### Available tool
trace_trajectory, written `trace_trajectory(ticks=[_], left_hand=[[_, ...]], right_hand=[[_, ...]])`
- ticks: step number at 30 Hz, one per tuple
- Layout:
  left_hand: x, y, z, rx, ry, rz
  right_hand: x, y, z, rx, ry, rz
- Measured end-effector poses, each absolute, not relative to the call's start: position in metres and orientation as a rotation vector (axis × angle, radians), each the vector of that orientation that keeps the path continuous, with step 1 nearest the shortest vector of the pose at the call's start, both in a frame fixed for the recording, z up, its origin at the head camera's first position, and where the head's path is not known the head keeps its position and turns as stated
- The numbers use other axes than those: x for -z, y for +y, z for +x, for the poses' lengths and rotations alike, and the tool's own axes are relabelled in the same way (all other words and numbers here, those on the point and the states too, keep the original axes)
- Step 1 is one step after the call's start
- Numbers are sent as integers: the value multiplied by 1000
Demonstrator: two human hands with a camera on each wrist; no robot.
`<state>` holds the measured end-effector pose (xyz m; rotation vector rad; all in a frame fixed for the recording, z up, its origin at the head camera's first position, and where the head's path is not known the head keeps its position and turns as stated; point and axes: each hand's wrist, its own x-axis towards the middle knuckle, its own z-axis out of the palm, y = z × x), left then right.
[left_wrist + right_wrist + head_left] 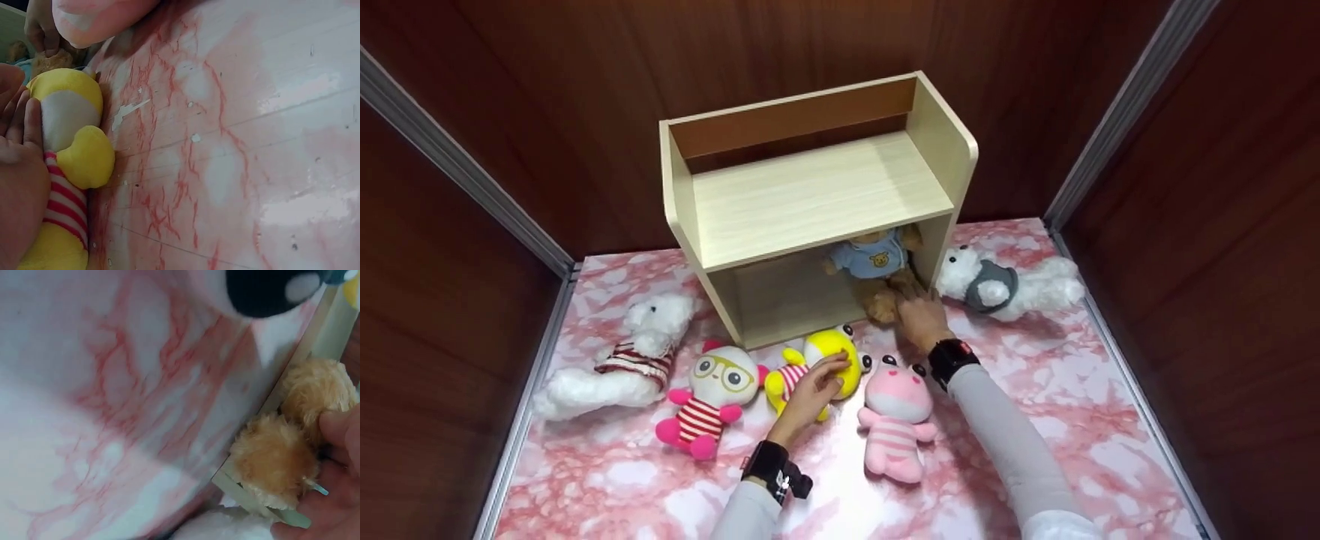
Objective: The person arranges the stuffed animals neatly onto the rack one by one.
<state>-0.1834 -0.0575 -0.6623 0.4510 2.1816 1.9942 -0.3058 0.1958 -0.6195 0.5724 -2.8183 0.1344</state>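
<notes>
The right grip (921, 316) grasps the brown bear (871, 260), seated in the pale shelf (817, 202), by its legs — the left grip (811, 395), unclenched, rests on the yellow toy (826, 344).

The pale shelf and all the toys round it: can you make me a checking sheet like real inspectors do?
Surface: marbled surface, pink and white.
Job's things: brown bear in the lower compartment of the shelf, right end; yellow toy lying in front.
Clutter: pink toy, glasses toy, white toy in stripes, white toy in grey, all lying down.
Grips: left grip touches the yellow toy's head; right grip holds the brown bear near its feet.
Cables: nothing seen.
Surroundings: brown walls, grey corner strips.
</notes>
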Motion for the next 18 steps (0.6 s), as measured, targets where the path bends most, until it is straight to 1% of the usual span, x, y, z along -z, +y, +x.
trace_trajectory(ticks=[5,11,18], left_hand=[[664,-55,-187,-1998,2188,479],[664,-54,-186,-1979,2211,507],[659,-57,-183,-1968,2232,495]], right_hand=[[615,202,-306,-383,-2874,611],[607,215,-292,-784,-2809,665],[583,238,-273,-877,-2708,543]])
